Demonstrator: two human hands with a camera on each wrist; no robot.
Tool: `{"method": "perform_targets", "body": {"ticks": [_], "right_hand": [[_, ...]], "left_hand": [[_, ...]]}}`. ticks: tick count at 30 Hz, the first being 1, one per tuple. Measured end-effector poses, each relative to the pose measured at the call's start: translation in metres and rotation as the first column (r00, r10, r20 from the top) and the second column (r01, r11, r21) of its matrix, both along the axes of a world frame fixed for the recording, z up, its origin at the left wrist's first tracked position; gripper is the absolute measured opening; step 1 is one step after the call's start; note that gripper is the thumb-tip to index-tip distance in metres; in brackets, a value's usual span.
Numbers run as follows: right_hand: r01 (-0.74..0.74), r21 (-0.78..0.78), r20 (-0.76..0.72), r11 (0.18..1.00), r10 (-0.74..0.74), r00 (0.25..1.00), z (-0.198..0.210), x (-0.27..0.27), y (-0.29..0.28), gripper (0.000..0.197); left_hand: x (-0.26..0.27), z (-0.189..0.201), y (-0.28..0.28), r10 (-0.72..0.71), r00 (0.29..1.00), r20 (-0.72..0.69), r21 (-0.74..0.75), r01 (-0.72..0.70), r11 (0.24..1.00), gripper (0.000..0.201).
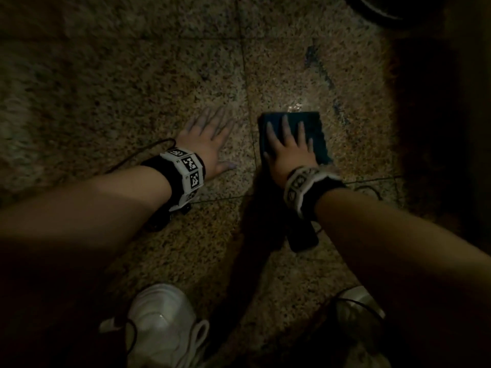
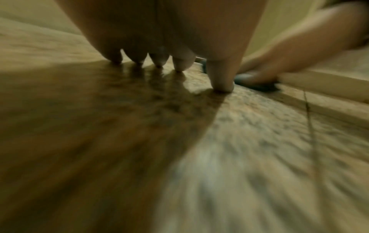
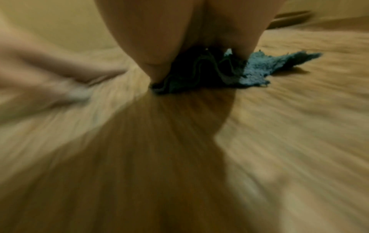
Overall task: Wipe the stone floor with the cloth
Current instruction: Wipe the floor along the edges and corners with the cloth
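Fingers spread straight, the right hand (image 1: pixel 288 152) presses flat on the folded blue cloth (image 1: pixel 313 128), which lies on the speckled stone floor (image 1: pixel 132 75) at about 1 o'clock of the head view's centre. Just beside it, at its 9 o'clock across a tile joint, the left hand (image 1: pixel 206 139) rests palm down on bare stone, fingers splayed wide, holding nothing. White shoes (image 1: pixel 162 328) show at 6 o'clock.

Head view looks steeply down; both wrist views skim low over the same stone floor (image 1: pixel 132 75).
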State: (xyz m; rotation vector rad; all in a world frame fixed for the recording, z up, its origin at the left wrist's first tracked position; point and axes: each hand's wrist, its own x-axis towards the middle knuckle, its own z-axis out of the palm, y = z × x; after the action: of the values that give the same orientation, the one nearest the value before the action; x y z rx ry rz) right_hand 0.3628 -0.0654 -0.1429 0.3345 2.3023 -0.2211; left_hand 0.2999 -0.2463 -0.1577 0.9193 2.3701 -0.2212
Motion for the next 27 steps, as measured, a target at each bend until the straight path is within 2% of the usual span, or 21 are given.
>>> {"method": "perform_targets", "body": {"ticks": [5, 12, 18, 27], "right_hand": [[0.058, -0.019, -0.025, 0.998, -0.058, 0.998, -0.002, -0.031, -0.014, 0.061], [-0.063, -0.003, -0.004, 0.998, 0.063, 0.998, -0.001, 0.013, -0.023, 0.061], [-0.036, 0.019, 0.048, 0.999, 0.035, 0.998, -0.001, 0.029, -0.039, 0.062], [-0.115, -0.007, 0.128, 0.993, 0.115, 0.985, 0.001, 0.059, -0.052, 0.068]], "left_hand": [[-0.001, -0.001, -0.020, 0.005, 1.000, -0.003, -0.044, -0.005, 0.999, 0.091], [0.000, -0.005, -0.022, 0.023, 1.000, -0.011, -0.033, -0.023, 0.999, 0.092], [0.001, -0.002, -0.021, 0.028, 1.000, -0.009, -0.015, -0.029, 0.999, 0.093], [0.000, -0.001, -0.031, 0.033, 0.999, 0.019, 0.008, -0.033, 0.999, 0.090]]}}
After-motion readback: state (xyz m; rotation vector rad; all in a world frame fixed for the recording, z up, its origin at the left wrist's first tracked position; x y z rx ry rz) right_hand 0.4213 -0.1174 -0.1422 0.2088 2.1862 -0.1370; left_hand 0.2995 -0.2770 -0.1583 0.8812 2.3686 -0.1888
